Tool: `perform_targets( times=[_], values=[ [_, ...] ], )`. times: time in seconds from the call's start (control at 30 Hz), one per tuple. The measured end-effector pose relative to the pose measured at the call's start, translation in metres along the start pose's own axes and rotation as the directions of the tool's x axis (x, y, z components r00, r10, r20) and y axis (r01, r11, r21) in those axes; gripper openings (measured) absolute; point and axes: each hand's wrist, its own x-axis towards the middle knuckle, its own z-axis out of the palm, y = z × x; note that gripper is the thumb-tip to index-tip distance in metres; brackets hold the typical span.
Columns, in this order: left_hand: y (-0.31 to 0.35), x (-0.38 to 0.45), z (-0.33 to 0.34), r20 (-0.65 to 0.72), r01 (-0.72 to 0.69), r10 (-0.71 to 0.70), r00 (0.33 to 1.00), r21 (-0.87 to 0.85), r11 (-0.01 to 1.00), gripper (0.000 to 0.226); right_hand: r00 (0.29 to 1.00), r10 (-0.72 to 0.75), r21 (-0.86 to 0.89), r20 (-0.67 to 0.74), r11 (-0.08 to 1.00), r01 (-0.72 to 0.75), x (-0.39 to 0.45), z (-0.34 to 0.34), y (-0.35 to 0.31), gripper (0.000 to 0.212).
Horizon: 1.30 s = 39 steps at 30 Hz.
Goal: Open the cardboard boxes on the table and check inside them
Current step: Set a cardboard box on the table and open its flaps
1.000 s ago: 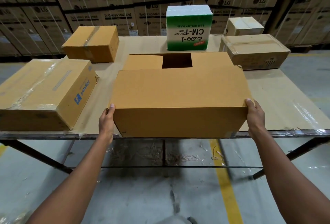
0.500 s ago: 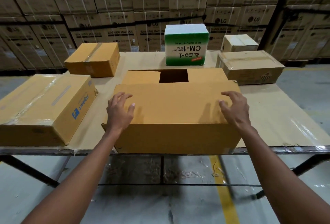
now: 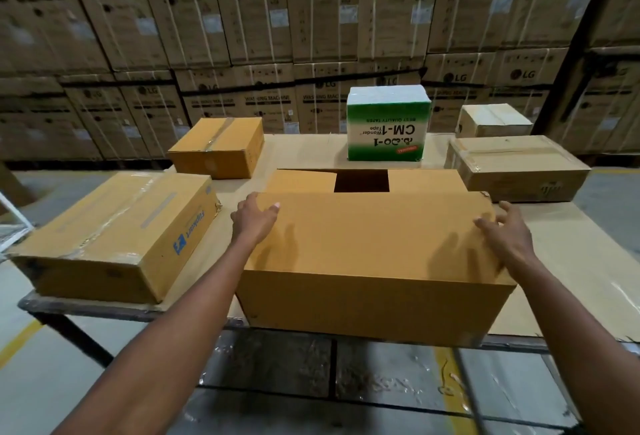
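A large brown cardboard box (image 3: 374, 261) stands at the table's near edge in the middle. Its near top flap (image 3: 374, 226) lies folded over, and a dark gap (image 3: 362, 181) shows between the two short flaps behind it. My left hand (image 3: 256, 223) is at the flap's far left corner, thumb on top and fingers curled round the edge. At the flap's right edge is my right hand (image 3: 507, 235), its thumb on the cardboard and its fingers spread loosely past the corner.
A taped box with blue print (image 3: 114, 230) lies to the left, with a smaller taped box (image 3: 218, 147) behind it. At the back stand a green-and-white tape carton (image 3: 386, 123), a flat taped box (image 3: 516, 168) and a pale box (image 3: 491, 119). The table edge (image 3: 104, 306) runs close to me. Stacked cartons wall the far side.
Both hands left the box's side walls, rose onto its top, then slid outward to the near flap's left and right edges. My view tilted up.
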Motion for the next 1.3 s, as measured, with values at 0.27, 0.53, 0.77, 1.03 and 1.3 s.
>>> perform_targets(
  times=[0.27,0.53,0.77,1.03,1.3],
  values=[
    [-0.004,-0.025,-0.045,-0.204,-0.029,-0.031,0.978,-0.285,0.958,0.061,0.976,0.056,0.368,-0.210,0.929,0.026,-0.038,-0.029,-0.021,0.042],
    [-0.070,-0.071,-0.071,-0.133,-0.064,-0.054,0.990,-0.746,0.663,0.060,0.956,0.101,0.671,-0.275,0.732,0.116,-0.098,-0.052,0.010,0.037],
    [-0.123,-0.118,-0.077,0.198,0.070,0.209,0.958,-0.864,0.498,0.050,0.999,-0.034,0.882,-0.022,0.469,0.035,-0.136,-0.063,0.057,0.022],
    [-0.141,-0.152,-0.105,0.570,0.155,0.227,0.789,-0.543,0.825,0.042,0.888,-0.093,0.654,0.451,0.712,-0.258,-0.178,-0.099,0.116,0.045],
    [-0.120,-0.180,-0.049,0.456,-0.186,0.160,0.875,0.013,0.982,0.051,0.932,-0.025,0.214,0.362,0.975,-0.057,-0.187,-0.072,0.127,0.039]
  ],
)
